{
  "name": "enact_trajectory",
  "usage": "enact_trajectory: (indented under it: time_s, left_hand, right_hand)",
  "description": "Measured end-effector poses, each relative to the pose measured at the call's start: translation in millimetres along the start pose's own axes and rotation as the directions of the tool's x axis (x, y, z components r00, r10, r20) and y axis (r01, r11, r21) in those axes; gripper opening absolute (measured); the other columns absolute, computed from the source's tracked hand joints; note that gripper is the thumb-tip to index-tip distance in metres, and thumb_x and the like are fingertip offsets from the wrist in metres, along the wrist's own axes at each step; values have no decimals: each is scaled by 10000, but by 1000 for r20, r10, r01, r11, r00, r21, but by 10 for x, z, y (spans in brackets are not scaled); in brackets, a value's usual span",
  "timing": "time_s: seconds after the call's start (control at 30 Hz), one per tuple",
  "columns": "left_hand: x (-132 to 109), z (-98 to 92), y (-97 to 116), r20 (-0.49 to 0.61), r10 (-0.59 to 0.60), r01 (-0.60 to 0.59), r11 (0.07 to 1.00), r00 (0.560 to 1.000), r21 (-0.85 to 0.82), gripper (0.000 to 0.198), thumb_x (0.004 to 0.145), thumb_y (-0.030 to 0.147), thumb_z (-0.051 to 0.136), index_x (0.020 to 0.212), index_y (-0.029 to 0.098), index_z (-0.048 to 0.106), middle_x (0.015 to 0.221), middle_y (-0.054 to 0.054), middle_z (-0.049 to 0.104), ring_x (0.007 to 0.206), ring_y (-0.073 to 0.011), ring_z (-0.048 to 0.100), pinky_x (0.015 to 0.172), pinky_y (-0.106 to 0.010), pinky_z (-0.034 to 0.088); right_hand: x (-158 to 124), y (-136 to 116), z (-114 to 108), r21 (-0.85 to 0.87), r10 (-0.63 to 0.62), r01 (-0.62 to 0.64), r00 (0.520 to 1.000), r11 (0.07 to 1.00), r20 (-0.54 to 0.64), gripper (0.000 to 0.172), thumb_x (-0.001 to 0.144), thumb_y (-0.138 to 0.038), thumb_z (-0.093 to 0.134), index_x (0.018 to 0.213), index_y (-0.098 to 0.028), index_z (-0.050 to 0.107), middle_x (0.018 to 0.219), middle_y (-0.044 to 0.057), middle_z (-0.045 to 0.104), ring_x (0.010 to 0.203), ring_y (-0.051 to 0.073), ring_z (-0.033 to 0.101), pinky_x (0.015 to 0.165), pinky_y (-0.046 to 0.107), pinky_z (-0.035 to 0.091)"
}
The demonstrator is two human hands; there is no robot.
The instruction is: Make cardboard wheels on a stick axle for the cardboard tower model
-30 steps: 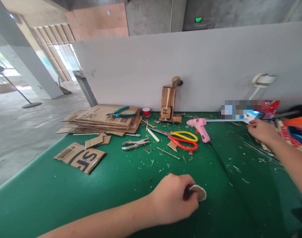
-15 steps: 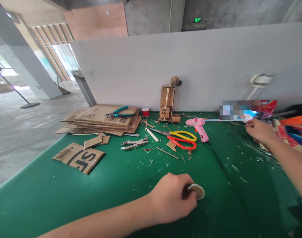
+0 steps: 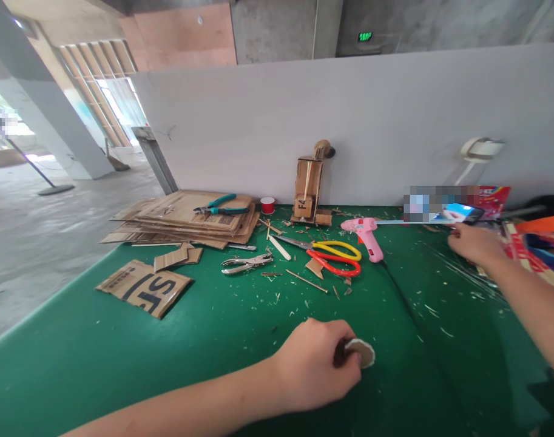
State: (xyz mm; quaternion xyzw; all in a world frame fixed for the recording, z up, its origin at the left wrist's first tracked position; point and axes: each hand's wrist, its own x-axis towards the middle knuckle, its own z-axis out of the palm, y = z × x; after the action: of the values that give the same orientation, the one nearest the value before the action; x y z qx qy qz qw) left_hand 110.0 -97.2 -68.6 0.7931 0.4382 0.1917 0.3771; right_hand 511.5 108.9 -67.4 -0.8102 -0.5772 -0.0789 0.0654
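Note:
A small round cardboard disc (image 3: pixel 363 352) with a ragged white edge is pinched in my left hand (image 3: pixel 317 364), low over the green table. Further back on the right, my right hand (image 3: pixel 474 246) has its fingers closed at the far end of a long pale glue stick (image 3: pixel 413 222). That stick runs out of the back of a pink glue gun (image 3: pixel 368 233) lying on the table. Just behind my right fingers is a phone (image 3: pixel 463 212) with a lit screen. Scissors (image 3: pixel 326 252) with yellow and red handles lie left of the glue gun.
Stacked cardboard sheets (image 3: pixel 185 218) carry teal-handled pliers (image 3: pixel 219 206). A metal hole punch (image 3: pixel 247 263), a printed cardboard piece (image 3: pixel 144 288) and scraps lie about. A cardboard model (image 3: pixel 308 188) stands by the white partition (image 3: pixel 258 127), beside a red spool (image 3: pixel 267 206). The gun's black cable (image 3: pixel 404 300) crosses the table.
My right hand has shifted slightly down and left, and more of the phone shows behind it. The left hand keeps its place with the disc.

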Motion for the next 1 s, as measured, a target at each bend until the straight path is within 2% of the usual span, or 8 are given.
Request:
enact_trajectory:
  time_s: [0.1, 0.3, 0.5, 0.73, 0.87, 1.0]
  left_hand:
    - [10, 8, -8, -5, -1, 1, 1000, 1000, 4, 95, 762, 254, 490, 759, 197, 567, 638, 30, 594, 531, -81, 487, 473, -183, 313]
    - [15, 22, -18, -2, -11, 11, 1000, 1000, 4, 110, 769, 265, 490, 773, 198, 578, 643, 27, 605, 532, -83, 491, 470, -183, 310]
    - [23, 9, 22, 8, -30, 30, 1000, 1000, -2, 130, 774, 264, 490, 777, 186, 594, 652, 12, 610, 531, -89, 488, 471, -193, 317]
    - [23, 12, 16, 3, -26, 26, 1000, 1000, -4, 123, 775, 262, 487, 780, 193, 588, 656, 18, 608, 534, -86, 490, 469, -187, 315]
    - [15, 15, 11, 6, -34, 34, 999, 999, -9, 113, 765, 263, 495, 774, 194, 584, 647, 22, 602, 530, -85, 486, 464, -187, 312]
    - [24, 12, 19, 8, -39, 39, 999, 999, -11, 108, 763, 258, 491, 773, 199, 580, 653, 24, 610, 536, -86, 495, 470, -186, 318]
  right_hand:
    - [-7, -26, -13, -17, -13, 13, 1000, 1000, 10, 363, 780, -227, 478, 1114, -135, 586, 871, 174, 695, 806, 297, 646, 591, 308, 427]
    - [9, -25, 23, -37, 7, -7, 1000, 999, 7, 448, 808, -251, 451, 1225, -91, 480, 950, 208, 670, 815, 294, 646, 582, 305, 417]
    - [73, 25, 81, -31, 6, -6, 1000, 1000, 12, 495, 816, -284, 442, 1279, -108, 437, 1065, 225, 643, 941, 332, 619, 641, 342, 429]
    - [104, 15, 60, -17, 6, -5, 1000, 1000, 21, 437, 798, -281, 465, 1208, -134, 501, 991, 202, 657, 911, 315, 631, 641, 330, 443]
    - [85, -8, 41, -5, 8, -8, 1000, 1000, 24, 507, 798, -277, 463, 1274, -104, 457, 951, 210, 661, 850, 318, 641, 625, 341, 450]
    - [85, -10, 50, 18, -2, 1, 1000, 1000, 5, 584, 786, -275, 473, 1325, -58, 418, 1001, 254, 647, 878, 347, 639, 648, 360, 459]
